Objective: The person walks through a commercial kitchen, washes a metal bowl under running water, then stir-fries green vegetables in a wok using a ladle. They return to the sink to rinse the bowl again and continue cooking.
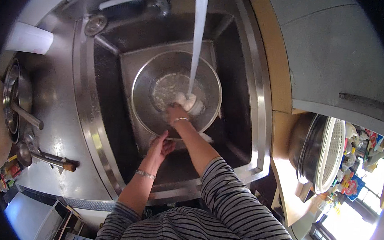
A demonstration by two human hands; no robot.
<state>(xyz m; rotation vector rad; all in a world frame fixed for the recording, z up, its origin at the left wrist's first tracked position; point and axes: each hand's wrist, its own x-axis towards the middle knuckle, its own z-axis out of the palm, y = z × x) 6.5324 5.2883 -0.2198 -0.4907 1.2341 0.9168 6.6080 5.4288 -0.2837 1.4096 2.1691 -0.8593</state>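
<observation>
A large round metal bowl sits in the deep stainless steel sink. Water falls from a long white spout or hose into the bowl, where shallow water and a soft white item lie. My right hand, with a thin bracelet, reaches inside the bowl right beside the white item; its fingers are blurred, so a hold on it cannot be told. My left hand, a metal band at the wrist, is at the bowl's near rim with fingers apart. A small white piece lies just outside the bowl.
Left of the sink, the steel counter bears ladles, a metal pan and a white container. A round strainer and a white-backed brush are behind. Stacked basins with a white plastic colander stand at right.
</observation>
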